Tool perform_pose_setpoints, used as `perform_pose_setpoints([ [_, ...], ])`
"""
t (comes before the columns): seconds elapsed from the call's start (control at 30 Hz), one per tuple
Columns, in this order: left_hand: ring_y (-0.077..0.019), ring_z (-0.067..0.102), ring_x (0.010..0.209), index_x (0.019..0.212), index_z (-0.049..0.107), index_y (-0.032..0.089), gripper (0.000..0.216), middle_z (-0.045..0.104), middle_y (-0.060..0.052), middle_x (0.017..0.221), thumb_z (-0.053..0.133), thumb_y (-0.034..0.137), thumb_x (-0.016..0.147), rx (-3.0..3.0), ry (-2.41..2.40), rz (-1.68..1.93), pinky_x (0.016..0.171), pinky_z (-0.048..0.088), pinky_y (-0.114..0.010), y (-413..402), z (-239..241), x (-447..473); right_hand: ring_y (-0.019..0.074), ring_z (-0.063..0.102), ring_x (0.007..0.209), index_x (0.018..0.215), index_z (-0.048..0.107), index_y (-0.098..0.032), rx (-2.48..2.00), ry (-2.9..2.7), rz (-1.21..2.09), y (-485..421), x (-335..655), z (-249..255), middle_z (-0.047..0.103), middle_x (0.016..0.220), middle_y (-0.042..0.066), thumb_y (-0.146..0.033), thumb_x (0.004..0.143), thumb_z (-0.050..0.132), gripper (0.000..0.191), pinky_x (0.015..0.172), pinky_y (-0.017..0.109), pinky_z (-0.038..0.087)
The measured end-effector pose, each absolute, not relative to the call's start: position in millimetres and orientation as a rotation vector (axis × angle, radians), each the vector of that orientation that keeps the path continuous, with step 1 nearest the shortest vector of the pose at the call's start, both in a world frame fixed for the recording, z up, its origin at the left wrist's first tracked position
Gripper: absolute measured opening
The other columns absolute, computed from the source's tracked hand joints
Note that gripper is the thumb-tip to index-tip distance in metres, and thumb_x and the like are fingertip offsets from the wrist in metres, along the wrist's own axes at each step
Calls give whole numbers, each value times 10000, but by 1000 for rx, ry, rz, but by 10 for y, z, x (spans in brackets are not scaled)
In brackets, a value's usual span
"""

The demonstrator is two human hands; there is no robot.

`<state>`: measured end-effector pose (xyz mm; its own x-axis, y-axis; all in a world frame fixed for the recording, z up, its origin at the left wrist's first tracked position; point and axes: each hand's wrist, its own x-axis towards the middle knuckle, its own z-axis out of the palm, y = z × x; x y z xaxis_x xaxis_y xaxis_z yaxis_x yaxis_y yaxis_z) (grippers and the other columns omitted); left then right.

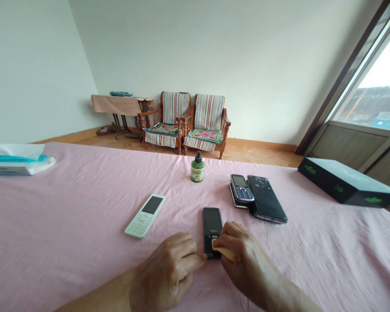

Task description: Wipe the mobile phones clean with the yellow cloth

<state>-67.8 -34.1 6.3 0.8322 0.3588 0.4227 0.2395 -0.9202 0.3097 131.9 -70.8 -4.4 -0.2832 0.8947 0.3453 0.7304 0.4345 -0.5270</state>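
Note:
A dark keypad phone (212, 220) lies face up on the pink cloth in front of me. My left hand (173, 264) is curled at its lower left corner, a fingertip touching the edge. In my right hand (242, 258) is a pale yellow folded piece (225, 252), apparently cloth, pinched and pressed against the keypad. The fingers hide part of the phone's right side. A white keypad phone (146, 216) lies apart, to the left.
A green bottle (197, 170) with a black cap stands beyond the phones. To the right, a silver-blue keypad phone (242, 189) rests on another device beside a stack of black smartphones (267, 199). A black box (347, 182) and a tissue pack (17, 162) lie at opposite sides.

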Motion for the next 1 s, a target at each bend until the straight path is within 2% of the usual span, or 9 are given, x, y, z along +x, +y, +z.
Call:
perform_pose_setpoints([
  [0.17,-183,507,740,916,627,148,280,571,-36,783,425,-20,819,2751,441,707,655,402,-288,-337,63,-672,143,478,750,695,562,-181,-1314,-2138,396,-718,1302,-40,531,801,16,49,795,481,264,655,261,355],
  [0.33,-184,504,731,954,627,149,274,576,-36,784,428,-6,844,2770,465,713,660,402,-291,-338,52,-674,158,489,777,657,557,-176,-1377,-2051,401,-713,1350,-16,529,785,17,99,678,493,283,658,269,351],
  [0.5,-188,519,758,920,619,145,263,588,-43,805,426,-13,836,2754,455,694,683,415,-295,-337,47,-678,151,485,759,700,582,-182,-1301,-2128,428,-715,1330,-4,539,788,20,64,771,454,286,649,263,356],
  [0.7,-190,547,795,1019,623,143,288,618,-57,874,430,2,859,2762,443,717,719,443,-304,-326,41,-691,152,504,727,637,589,-169,-1427,-2051,442,-734,1502,42,522,724,18,74,691,467,277,635,266,358],
  [1.0,-189,582,849,1029,627,158,317,651,-70,962,428,0,839,2757,413,812,785,486,-304,-315,46,-675,138,514,752,695,619,-177,-1383,-2042,522,-745,1469,-11,526,797,18,79,717,449,309,648,248,376],
])
